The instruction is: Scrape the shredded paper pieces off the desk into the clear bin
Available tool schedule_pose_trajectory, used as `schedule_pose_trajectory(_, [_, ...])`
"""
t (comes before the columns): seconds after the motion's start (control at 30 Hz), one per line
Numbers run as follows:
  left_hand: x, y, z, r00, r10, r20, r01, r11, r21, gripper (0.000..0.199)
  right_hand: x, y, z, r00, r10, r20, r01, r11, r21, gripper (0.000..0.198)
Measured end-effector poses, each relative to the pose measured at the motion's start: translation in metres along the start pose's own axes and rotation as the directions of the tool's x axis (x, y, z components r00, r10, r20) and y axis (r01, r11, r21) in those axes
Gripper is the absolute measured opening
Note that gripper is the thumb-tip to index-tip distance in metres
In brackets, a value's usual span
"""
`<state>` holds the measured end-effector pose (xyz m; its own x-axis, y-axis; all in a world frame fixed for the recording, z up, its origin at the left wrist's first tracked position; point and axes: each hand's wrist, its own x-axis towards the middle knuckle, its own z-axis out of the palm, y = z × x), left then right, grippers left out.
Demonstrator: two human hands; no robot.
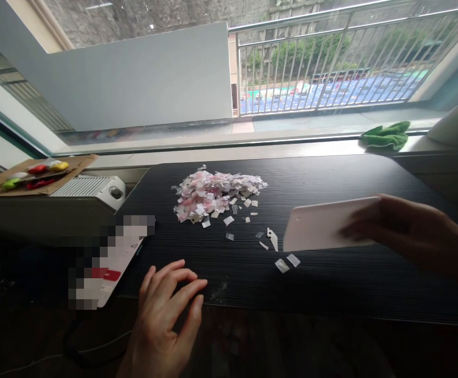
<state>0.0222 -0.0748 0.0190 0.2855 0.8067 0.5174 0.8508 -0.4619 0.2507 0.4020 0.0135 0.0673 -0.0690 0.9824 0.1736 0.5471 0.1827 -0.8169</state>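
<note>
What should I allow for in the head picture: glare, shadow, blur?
Head view: daylight brightens the windowsill, while the black table's near side sinks into deep shadow. Head view: the right hand looks dark and soft-edged over the white card; the left hand is clearer. Head view: mosaic blocks mask parts of the pale item at left.

White card [316,226] in right hand [410,224], scrap pile [209,195], left hand [166,307] half-curled

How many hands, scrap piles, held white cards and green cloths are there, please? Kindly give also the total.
Hands: 2 (left hand, right hand)
Scrap pile: 1
Held white card: 1
Green cloth: 1
Total: 5
</note>
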Motion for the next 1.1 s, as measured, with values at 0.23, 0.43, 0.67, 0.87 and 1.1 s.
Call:
schedule_pose_trajectory(0.23, [-0.002,-0.006,-0.003,0.999,0.022,0.038,-0.023,1.0,0.012,0.027,0.003,0.003,0.021,0.972,0.046,0.232,-0.088,0.98,0.176,0.035])
schedule_pose_trajectory(0.43, [-0.001,-0.004,-0.001,1.0,0.027,-0.009,-0.027,1.0,-0.012,0.021,-0.013,0.004,0.0,0.936,0.153,0.318,-0.228,0.949,0.216,0.032])
schedule_pose_trajectory(0.67, [0.002,-0.002,-0.003,0.999,0.041,0.008,-0.041,0.999,-0.014,0.021,-0.025,0.01,-0.011,0.931,0.275,0.239,-0.322,0.927,0.191,0.035])
schedule_pose_trajectory(0.87, [0.006,0.002,-0.003,1.0,0.03,0.001,-0.03,0.999,-0.044,0.02,-0.029,0.004,-0.004,0.921,0.213,0.326,-0.29,0.934,0.21,0.031])
schedule_pose_trajectory(1.1, [0.004,-0.002,-0.006,0.999,0.037,0.034,-0.036,0.999,-0.023,0.022,-0.001,-0.003,0.019,0.948,0.142,0.284,-0.203,0.96,0.195,0.031])
